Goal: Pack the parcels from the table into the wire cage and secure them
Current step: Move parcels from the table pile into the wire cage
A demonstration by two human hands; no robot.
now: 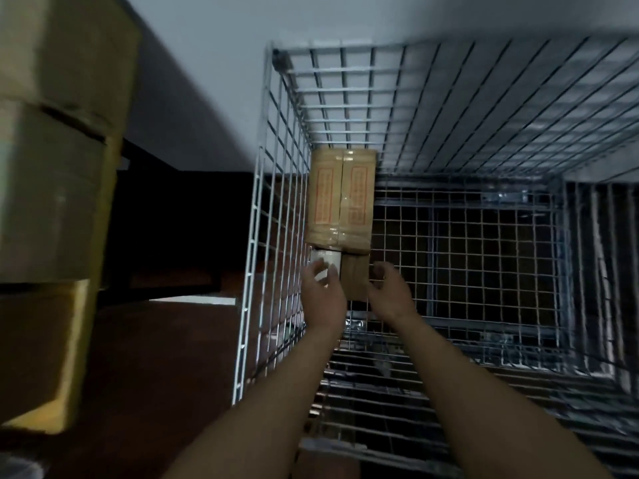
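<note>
Parcels so far: only a few are in the wire cage (449, 236), so this looks like early days. Looking straight down into it, there's a taped brown box with red print (340, 195) tucked against the left wall near the far corner. Right up against its near end sit two smaller things, a white packet (326, 259) hard against the left wall and a small brown box (356, 278) beside it. The rest of the cage floor is bare mesh, loads of room.

Both hands are down inside the cage. The left hand (323, 293) has its fingers spread and curled around the white packet, touching it or very nearly, but not closed on it as far as I can tell. The right hand (389, 292) is open too, fingers loosely bent, hovering just beside the small brown box on its right side. My guess is these two are being set down or nudged snug against the bigger box.

Off to the left there's a tall stack of cardboard boxes (52, 202), blurry and close to the camera, presumably the pile waiting to go in, though I can't make out the table under them. So most of the packing is left, and nothing's been secured: no strap, lid or gate closed over the top that I can see.
</note>
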